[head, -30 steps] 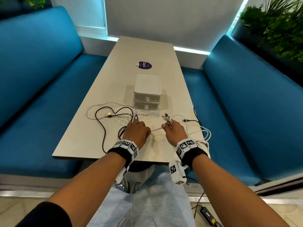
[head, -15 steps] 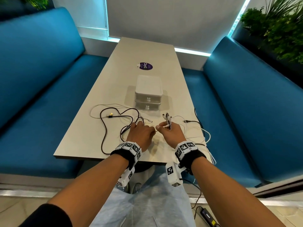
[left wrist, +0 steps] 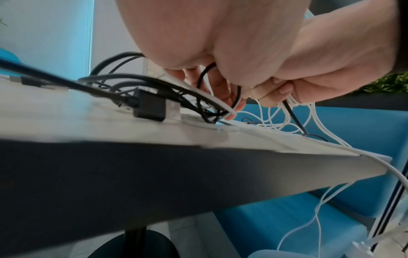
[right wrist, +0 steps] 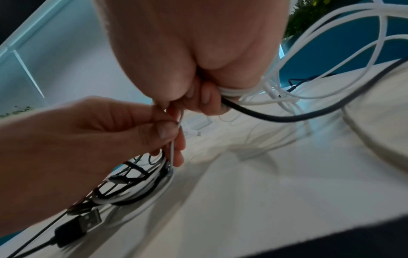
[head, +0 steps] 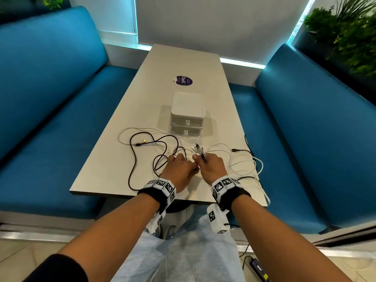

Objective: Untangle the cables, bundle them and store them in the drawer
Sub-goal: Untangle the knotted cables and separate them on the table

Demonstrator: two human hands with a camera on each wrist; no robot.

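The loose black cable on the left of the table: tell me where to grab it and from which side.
Pinch the black cable at its free plug end, coming from above. That end lies flat and apart from the tangle under the left hand, so it would likely pull free without tightening the loops.

Café or lounge booth: blue benches (head: 50,110) w/ table (head: 183,62) btwn, window blind, plants (head: 345,33).
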